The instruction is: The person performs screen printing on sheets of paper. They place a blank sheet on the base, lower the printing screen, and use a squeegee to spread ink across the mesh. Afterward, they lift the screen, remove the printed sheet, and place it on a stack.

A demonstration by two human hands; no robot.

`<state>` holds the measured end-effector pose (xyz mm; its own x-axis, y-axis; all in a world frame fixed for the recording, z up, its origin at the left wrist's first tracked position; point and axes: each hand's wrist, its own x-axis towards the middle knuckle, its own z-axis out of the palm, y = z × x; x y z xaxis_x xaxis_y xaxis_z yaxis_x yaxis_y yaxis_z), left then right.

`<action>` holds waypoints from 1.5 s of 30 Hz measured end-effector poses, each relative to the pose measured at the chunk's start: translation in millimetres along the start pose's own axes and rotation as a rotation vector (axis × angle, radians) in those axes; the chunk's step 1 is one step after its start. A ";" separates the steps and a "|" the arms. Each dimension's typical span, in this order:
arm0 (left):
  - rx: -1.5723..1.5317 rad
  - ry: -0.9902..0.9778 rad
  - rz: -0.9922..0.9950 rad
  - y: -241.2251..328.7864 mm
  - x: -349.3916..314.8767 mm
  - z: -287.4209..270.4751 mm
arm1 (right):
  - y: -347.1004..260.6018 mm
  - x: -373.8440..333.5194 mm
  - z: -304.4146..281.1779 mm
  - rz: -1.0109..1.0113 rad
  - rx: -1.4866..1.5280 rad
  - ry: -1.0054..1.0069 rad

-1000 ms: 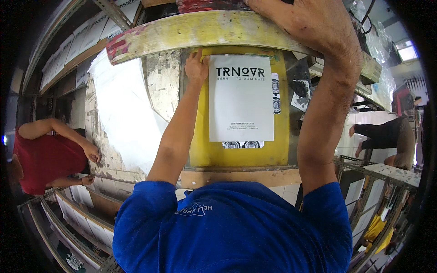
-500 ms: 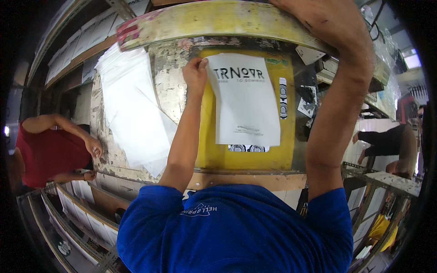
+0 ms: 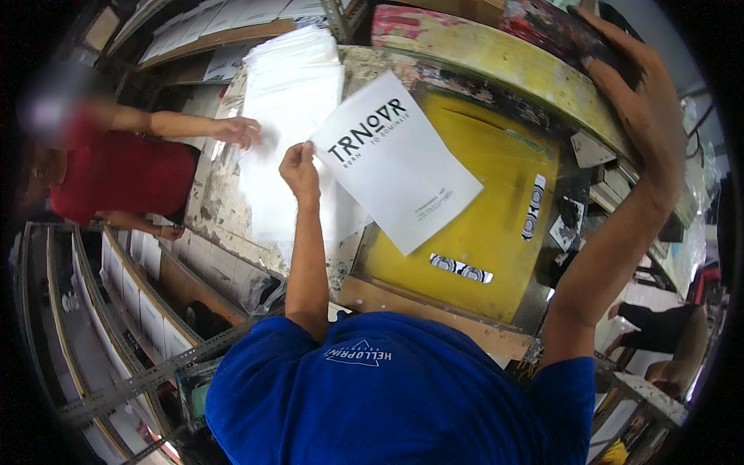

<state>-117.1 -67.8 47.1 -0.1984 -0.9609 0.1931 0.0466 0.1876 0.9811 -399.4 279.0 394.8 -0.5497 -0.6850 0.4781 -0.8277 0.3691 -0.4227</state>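
Observation:
My left hand pinches the left corner of a thin white sheet with black print; it could be a flat bag. The sheet is held tilted, partly over a yellow printing board and partly over the edge of a stack of white sheets. My right hand is at the far right, its thumb and fingers round the end of a dark, paint-smeared block. That block lies along a long wooden bar stained yellow and pink. Black-and-white patterned strips lie on the board.
A co-worker in a red top stands at the left, one hand reaching to the stack's edge. Shelves with white panels line the lower left. Clutter and a rack border the right side. Another person is at the far right.
The printed sheet has come up off the yellow board and swung left toward the stack in my left hand. The co-worker's hand has moved to the stack. The whole view has turned.

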 end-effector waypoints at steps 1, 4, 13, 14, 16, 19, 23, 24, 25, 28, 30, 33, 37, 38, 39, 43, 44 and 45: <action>0.048 0.050 -0.009 -1.6 8.4 -18.4 | 2.2 1.1 3.5 0.019 0.042 -0.053; 0.075 0.179 -0.024 -11.9 37.7 -57.5 | 0.7 4.8 0.0 0.021 0.070 -0.109; 0.619 0.729 0.199 -6.0 65.5 -156.5 | -0.7 5.0 12.3 -0.049 0.089 0.004; 0.787 0.775 0.326 2.5 52.7 -146.5 | -1.4 2.3 9.4 -0.036 0.099 -0.006; 0.761 0.466 0.512 35.6 1.7 -118.1 | 0.7 0.4 7.9 0.002 0.077 -0.032; 0.811 -0.026 0.741 48.4 -69.8 -85.1 | 2.6 3.0 6.6 0.032 0.060 -0.095; 1.196 -0.433 0.425 15.9 -121.6 -56.3 | 14.4 7.3 0.8 -0.006 0.033 -0.105; 1.290 -0.570 0.350 7.7 -124.1 -53.5 | 14.5 8.3 0.6 -0.019 0.038 -0.099; 1.205 -0.630 0.355 -0.7 -126.2 -49.3 | 10.4 7.6 2.5 -0.024 0.059 -0.091; 0.986 -0.824 0.400 -10.7 -133.1 -12.8 | 17.2 5.2 0.3 -0.010 -0.074 -0.008; 0.856 -0.955 0.474 -11.5 -147.4 25.8 | -5.7 -5.9 -0.6 0.032 -0.241 0.078; 0.787 -1.085 0.680 -12.6 -176.0 80.6 | -62.1 -7.4 16.4 0.042 -0.414 0.182; 0.695 -1.297 0.789 -2.1 -219.2 145.2 | -55.2 1.3 1.2 -0.008 -0.336 0.093; 0.672 -1.343 0.803 0.6 -230.6 156.3 | -42.0 10.6 -2.5 -0.025 -0.272 0.051; 0.673 -1.363 0.823 0.2 -240.4 162.5 | -39.8 11.7 -7.3 -0.043 -0.197 0.009; 0.632 -1.462 0.860 3.5 -270.3 172.4 | -45.7 10.5 -18.7 -0.095 -0.042 -0.059; 0.623 -1.484 0.861 7.8 -277.3 172.5 | -29.0 13.6 -8.8 -0.099 -0.110 -0.004; 0.621 -1.499 0.859 9.6 -282.0 170.7 | -25.4 14.1 -6.0 -0.107 -0.131 0.019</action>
<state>-227.9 239.7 3.3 -0.9389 0.3333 0.0859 0.3380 0.8458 0.4128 -386.8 263.7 416.9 -0.4590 -0.7128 0.5303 -0.8884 0.3746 -0.2654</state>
